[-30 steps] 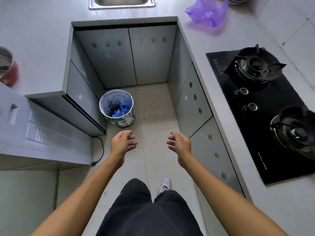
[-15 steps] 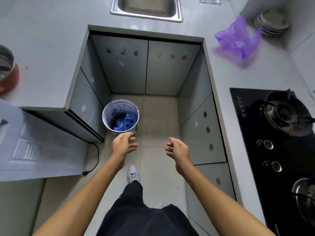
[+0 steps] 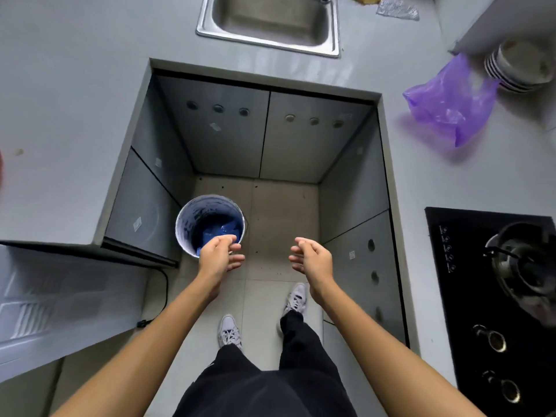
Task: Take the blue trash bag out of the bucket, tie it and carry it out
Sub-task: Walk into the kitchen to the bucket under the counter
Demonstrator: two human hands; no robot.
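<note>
- A small kitchen seen from the head camera, looking straight down: a grey countertop (image 3: 75, 121) wraps three sides of a tiled floor (image 3: 282, 224), with grey cabinet doors (image 3: 216, 133) below it.
- A round bucket (image 3: 181, 236) stands on the floor in the left corner of this recess, close against the cabinets.
- The blue trash bag (image 3: 221, 231) is inside the bucket, lining it, with crumpled blue plastic at the bottom.
- The left hand (image 3: 221, 257) hangs over the bucket's near rim, fingers loosely curled and gripping nothing. Whether it touches the rim cannot be told.
- The right hand (image 3: 313, 260) is out over bare floor, to the right of the bucket and apart from it, fingers relaxed and likewise empty.
- Below the bucket in view, two pale sneakers (image 3: 230, 331) and dark trousers show the person standing on the tiles.
- Far beyond the bucket, a steel sink (image 3: 264, 40) is set into the counter.
- Up and to the right of the bucket, a purple plastic bag (image 3: 448, 106) lies on the counter beside a stack of plates (image 3: 523, 67).
- Well to the right of the bucket sits a black gas hob (image 3: 469, 296).
- Left of the bucket, a black cable (image 3: 165, 284) runs down beside a white appliance (image 3: 45, 296).
</note>
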